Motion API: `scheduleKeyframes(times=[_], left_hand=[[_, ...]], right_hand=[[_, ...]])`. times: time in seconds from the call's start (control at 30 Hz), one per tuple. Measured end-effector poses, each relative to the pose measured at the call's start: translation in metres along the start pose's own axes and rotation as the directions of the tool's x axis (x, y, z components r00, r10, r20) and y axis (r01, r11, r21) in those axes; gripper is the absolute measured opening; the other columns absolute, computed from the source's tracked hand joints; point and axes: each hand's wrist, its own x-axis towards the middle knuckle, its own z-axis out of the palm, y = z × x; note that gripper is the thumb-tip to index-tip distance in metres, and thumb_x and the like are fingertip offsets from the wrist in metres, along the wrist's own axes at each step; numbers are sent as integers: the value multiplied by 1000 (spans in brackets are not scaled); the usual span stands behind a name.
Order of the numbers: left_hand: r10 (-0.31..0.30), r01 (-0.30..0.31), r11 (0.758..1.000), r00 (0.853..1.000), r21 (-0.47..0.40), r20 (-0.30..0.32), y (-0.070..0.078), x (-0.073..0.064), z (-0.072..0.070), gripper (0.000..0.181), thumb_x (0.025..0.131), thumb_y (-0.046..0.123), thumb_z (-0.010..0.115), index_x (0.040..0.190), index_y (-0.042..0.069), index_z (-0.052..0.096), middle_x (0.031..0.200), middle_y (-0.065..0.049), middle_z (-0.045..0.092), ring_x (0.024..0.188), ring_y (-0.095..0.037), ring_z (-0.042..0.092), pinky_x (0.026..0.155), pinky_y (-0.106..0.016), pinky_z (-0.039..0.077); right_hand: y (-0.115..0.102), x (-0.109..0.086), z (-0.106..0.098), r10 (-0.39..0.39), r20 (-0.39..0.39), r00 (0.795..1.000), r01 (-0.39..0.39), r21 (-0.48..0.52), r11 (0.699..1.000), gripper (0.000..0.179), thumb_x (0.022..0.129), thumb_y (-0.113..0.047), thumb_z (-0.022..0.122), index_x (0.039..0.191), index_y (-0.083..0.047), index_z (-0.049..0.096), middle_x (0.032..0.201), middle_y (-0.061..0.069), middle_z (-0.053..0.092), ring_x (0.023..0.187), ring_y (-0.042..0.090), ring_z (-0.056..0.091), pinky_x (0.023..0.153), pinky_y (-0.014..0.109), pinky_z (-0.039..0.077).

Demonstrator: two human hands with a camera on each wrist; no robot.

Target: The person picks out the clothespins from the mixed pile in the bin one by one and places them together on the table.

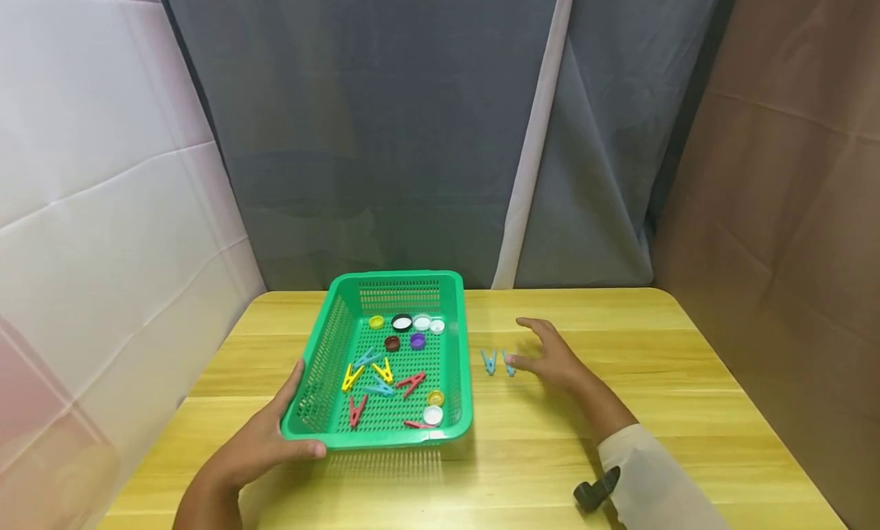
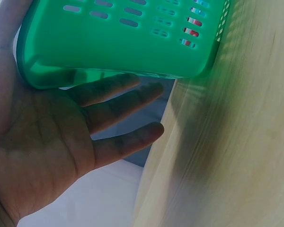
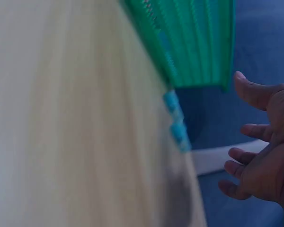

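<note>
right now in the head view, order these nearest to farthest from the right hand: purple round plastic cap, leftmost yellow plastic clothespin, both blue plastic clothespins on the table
From the right hand:
1. Right blue clothespin, partly hidden by the hand
2. Left blue clothespin, nearer the green plastic basket
3. Purple cap, inside the basket
4. Leftmost yellow clothespin, in the basket's left half

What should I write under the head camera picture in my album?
Left hand on a green basket of clothespins and caps, right hand near two blue clothespins.
</note>
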Motion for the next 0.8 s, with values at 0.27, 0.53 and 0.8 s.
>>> scheduleKeyframes(times=[0.27,0.53,0.8], left_hand=[[8,-8,1000,1000,-12,6,1,0,1,143,84,19,95,175,24,-15,180,-34,4,159,-61,21,117,-71,38],[12,-12,1000,1000,-3,5,0,-1,2,143,85,23,95,175,22,-15,179,-35,5,159,-61,21,117,-69,39],[22,-23,1000,1000,6,4,0,-2,2,142,85,21,95,175,19,-14,179,-37,7,157,-60,26,115,-51,46]], right_hand=[[-50,3,1,-163,-16,986,163,8,987,73,104,-30,77,166,-9,44,173,20,36,159,49,34,123,74,34],[-94,9,6,-236,25,971,232,102,967,68,105,-23,76,164,-10,46,173,15,39,157,43,43,120,65,46],[-124,15,17,-231,103,967,212,169,963,66,106,-24,75,164,-16,45,172,8,39,157,36,48,120,59,48]])
